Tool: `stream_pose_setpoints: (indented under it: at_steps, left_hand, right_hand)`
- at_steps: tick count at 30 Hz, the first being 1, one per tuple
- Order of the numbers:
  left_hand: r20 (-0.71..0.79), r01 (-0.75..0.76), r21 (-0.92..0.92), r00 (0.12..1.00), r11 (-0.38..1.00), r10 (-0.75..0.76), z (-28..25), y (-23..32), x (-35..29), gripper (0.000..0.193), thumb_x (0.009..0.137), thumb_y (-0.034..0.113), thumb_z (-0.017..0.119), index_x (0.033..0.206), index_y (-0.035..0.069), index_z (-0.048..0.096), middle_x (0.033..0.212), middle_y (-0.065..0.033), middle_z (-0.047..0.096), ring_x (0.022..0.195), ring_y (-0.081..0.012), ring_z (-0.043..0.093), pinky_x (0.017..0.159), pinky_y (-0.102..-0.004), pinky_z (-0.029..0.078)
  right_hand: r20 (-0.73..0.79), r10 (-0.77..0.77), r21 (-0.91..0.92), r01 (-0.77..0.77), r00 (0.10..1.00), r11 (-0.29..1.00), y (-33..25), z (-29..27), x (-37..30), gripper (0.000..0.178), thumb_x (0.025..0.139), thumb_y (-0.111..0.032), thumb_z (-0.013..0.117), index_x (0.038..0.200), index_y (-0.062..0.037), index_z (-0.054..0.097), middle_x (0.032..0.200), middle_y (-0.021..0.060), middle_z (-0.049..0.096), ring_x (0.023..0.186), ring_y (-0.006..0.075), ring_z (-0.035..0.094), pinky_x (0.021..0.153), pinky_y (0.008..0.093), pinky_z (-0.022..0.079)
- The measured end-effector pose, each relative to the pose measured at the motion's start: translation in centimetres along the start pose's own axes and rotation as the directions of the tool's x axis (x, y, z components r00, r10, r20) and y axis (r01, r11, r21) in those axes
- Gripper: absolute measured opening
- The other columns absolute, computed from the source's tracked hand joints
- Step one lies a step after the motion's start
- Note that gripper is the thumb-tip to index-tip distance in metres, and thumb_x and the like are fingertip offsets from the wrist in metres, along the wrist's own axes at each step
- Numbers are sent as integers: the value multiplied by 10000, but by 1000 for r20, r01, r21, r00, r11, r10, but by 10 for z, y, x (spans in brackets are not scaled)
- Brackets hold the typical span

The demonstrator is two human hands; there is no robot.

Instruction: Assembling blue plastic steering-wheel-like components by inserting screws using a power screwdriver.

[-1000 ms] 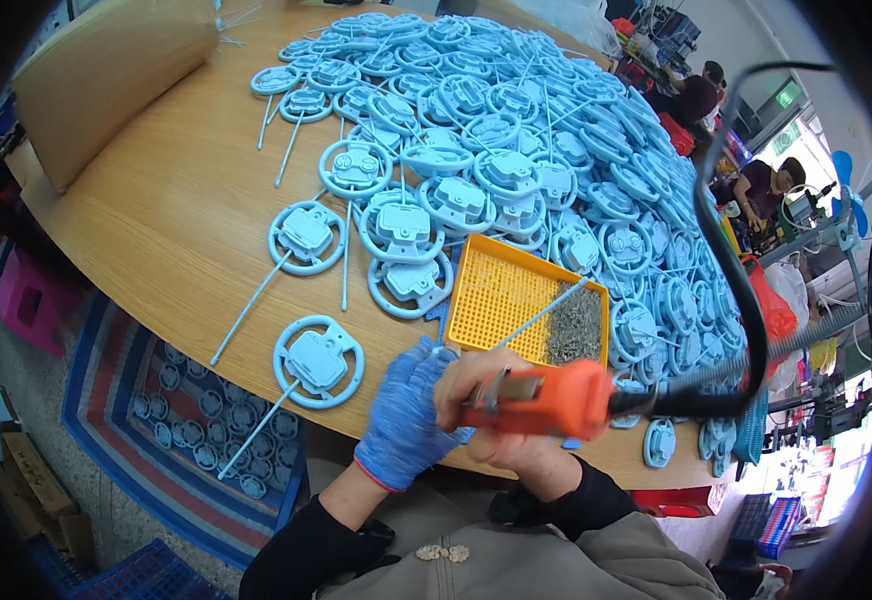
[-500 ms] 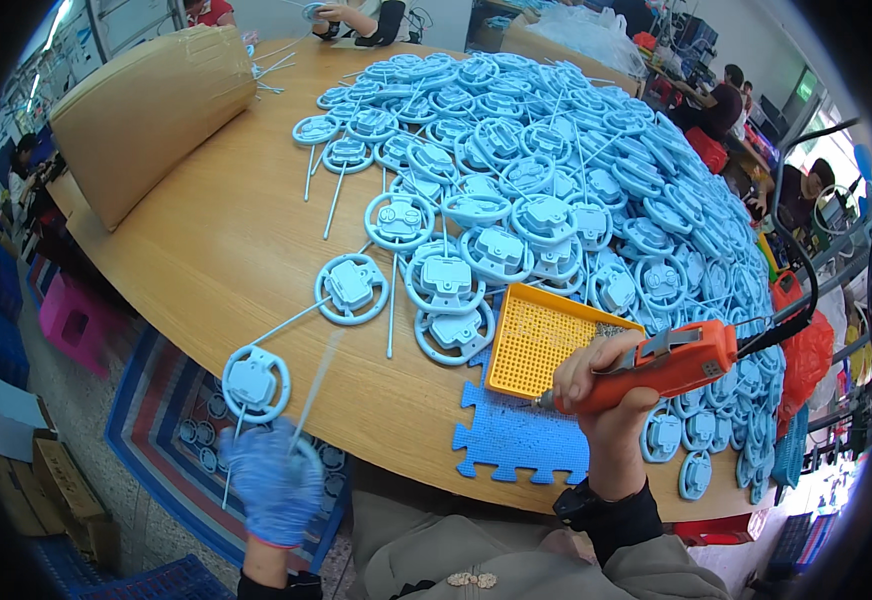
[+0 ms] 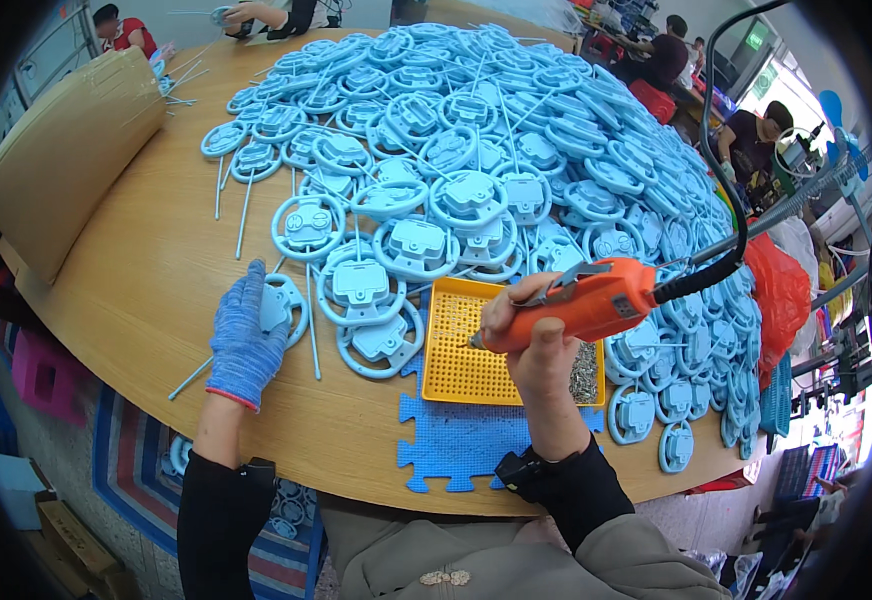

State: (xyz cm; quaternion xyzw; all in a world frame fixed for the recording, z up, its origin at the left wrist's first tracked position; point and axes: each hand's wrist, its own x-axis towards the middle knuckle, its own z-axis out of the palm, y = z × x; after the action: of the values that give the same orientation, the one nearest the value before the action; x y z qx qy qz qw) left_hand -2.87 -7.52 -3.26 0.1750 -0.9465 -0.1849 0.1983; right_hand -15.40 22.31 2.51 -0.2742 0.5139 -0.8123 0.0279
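Note:
My left hand (image 3: 246, 335), in a blue knit glove, grips the left side of a light blue plastic toy steering wheel (image 3: 299, 312) on the table. A thin rod (image 3: 191, 378) sticks out past the glove toward the lower left. My bare right hand (image 3: 536, 350) is wrapped round an orange electric screwdriver (image 3: 606, 305), its tip pointing left over a yellow perforated tray (image 3: 456, 388). Small metal screws (image 3: 586, 375) lie at the tray's right end. Close to my left hand, several more wheels (image 3: 360, 284) lie back side up.
A big heap of the wheels (image 3: 476, 130) covers the table's middle and right. Under the tray is a blue foam mat (image 3: 466, 440). A cardboard piece (image 3: 71, 160) stands at left. The screwdriver's black cable (image 3: 711, 150) rises at right. A striped sheet (image 3: 146, 460) lies on the floor.
My left hand has moved from beyond the table's front edge up onto a wheel. The wheel at the table edge is gone from there. The screwdriver has swung over the tray; the view has shifted.

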Motion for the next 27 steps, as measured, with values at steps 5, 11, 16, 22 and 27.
stream_pose_setpoints:
  at_steps: [5, 11, 16, 22, 27]
  left_hand:
    - [-26, 32, 19, 999, 999, -31, 0, 12, -13, 920, 664, 15, 749, 1468, 23, 303, 1231, -208, 507, 1145, -348, 517, 999, -391, 432]
    - [-144, 75, -202, 984, 977, -105, -9, 17, -59, 917, 681, 63, 751, 1459, -27, 275, 1127, -204, 520, 1063, -343, 528, 941, -394, 456]
    - [-118, -152, -248, 985, 957, 126, -9, 70, -105, 868, 691, 179, 769, 1408, -49, 335, 1099, -204, 523, 982, -348, 551, 822, -427, 478]
    - [59, -316, -321, 934, 893, 352, 3, 141, -112, 784, 667, 213, 774, 1351, 30, 435, 1158, -210, 521, 1038, -386, 540, 951, -516, 398]
    - [102, -326, -257, 927, 909, 362, 15, 152, -115, 808, 637, 266, 814, 1293, -30, 447, 1179, -239, 537, 1093, -439, 512, 988, -562, 358]
  right_hand:
    - [21, 12, 64, -13, 1000, 998, 13, -1, 5, 601, 776, -545, 746, 1011, -47, 507, 721, 87, 586, 627, 192, 585, 524, 320, 515]
    - [-17, 18, 35, -18, 1000, 999, 20, -2, 11, 587, 777, -544, 747, 1005, -54, 516, 721, 79, 586, 642, 190, 593, 540, 312, 513]
    - [17, -19, 104, 17, 1000, 994, 24, -4, 13, 472, 813, -410, 763, 996, -55, 511, 741, 50, 586, 649, 147, 595, 566, 265, 487]
    - [25, -20, 76, 19, 999, 997, 27, -5, 13, 482, 810, -425, 764, 994, -64, 503, 726, 45, 580, 645, 150, 597, 572, 275, 493]
    - [-42, -51, 77, 54, 998, 996, 15, -1, 12, 505, 807, -449, 759, 997, -55, 507, 719, 59, 581, 618, 151, 587, 563, 282, 495]
